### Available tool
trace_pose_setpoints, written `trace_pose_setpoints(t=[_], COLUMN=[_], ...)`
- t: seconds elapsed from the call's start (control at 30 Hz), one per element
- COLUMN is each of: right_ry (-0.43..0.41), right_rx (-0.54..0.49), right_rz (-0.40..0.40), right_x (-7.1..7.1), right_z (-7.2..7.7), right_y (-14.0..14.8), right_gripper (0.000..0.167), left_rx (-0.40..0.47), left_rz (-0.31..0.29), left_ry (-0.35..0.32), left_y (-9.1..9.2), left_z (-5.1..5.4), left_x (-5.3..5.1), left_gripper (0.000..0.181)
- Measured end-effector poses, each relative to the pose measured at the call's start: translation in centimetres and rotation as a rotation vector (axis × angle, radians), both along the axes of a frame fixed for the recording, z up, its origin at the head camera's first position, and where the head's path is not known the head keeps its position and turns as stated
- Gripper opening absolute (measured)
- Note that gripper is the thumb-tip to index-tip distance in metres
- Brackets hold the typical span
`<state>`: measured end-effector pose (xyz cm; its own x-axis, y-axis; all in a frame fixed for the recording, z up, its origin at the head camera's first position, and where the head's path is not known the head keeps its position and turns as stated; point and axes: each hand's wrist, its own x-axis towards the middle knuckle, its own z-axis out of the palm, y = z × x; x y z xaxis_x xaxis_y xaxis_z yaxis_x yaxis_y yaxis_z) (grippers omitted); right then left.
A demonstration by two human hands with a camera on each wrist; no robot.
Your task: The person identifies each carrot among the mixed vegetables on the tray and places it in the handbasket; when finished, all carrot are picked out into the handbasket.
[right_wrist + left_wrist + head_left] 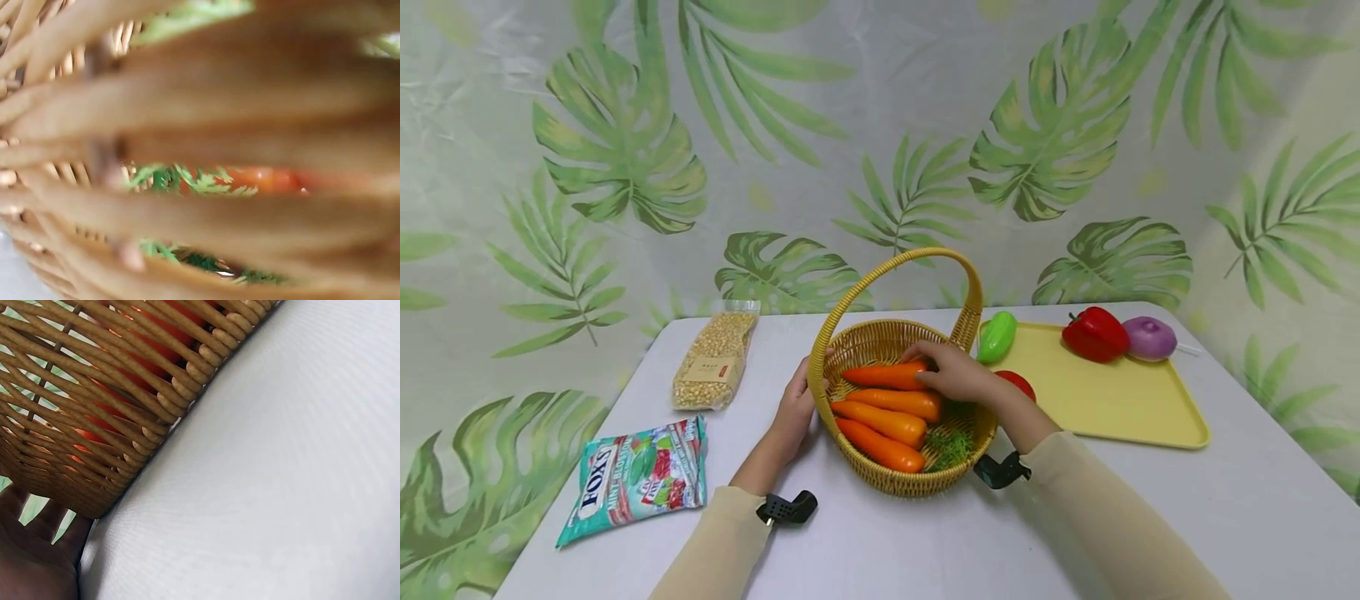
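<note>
A woven wicker basket (895,483) with a tall arched handle stands mid-table. Several orange carrots (880,423) lie side by side inside it, with green leafy tops (951,450) at the right. My right hand (958,373) reaches over the rim and pinches the thick end of the farthest carrot (880,375). Against the basket's left outer wall, my left hand (796,408) rests; in the left wrist view its fingers (44,522) are spread and fairly straight, their tips hidden behind the wicker. Blurred basket weave (187,219) fills most of the right wrist view.
A yellow tray (1112,400) at the right carries a red bell pepper (1096,334), a purple onion (1150,338) and a green vegetable (997,337). Partly hidden by my right arm is a round red item (1017,385). A grain bag (715,358) and a teal candy bag (636,477) lie left.
</note>
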<state>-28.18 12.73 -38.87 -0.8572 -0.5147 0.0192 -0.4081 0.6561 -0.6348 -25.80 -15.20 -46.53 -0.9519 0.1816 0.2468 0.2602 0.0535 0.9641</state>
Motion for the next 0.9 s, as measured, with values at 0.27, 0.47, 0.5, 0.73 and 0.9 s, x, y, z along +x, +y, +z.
trace_pose_setpoints(t=[0.27, 0.47, 0.5, 0.73, 0.9], right_ry=[-0.112, 0.007, 0.025, 0.041, 0.182], right_rx=[-0.147, -0.251, -0.263, -0.372, -0.383], right_rz=[-0.067, -0.107, -0.109, -0.132, -0.242], right_x=[0.1, 0.7, 0.8, 2.2, 4.0], right_z=[-0.4, 0.1, 0.3, 0.6, 1.1], right_y=[0.0, 0.3, 0.4, 2.4, 4.5], right_gripper=[0.033, 0.036, 0.036, 0.032, 0.025], left_rx=[0.007, 0.010, 0.010, 0.006, 0.006], left_rz=[-0.004, -0.011, -0.008, -0.007, 0.003], left_ry=[0.003, 0.013, 0.012, -0.002, 0.008], left_y=[-0.1, 0.1, 0.1, 0.3, 0.4], left_z=[-0.1, -0.2, -0.2, -0.1, -0.2], left_x=[0.0, -0.3, -0.3, 0.1, 0.1], left_gripper=[0.046, 0.046, 0.046, 0.046, 0.046])
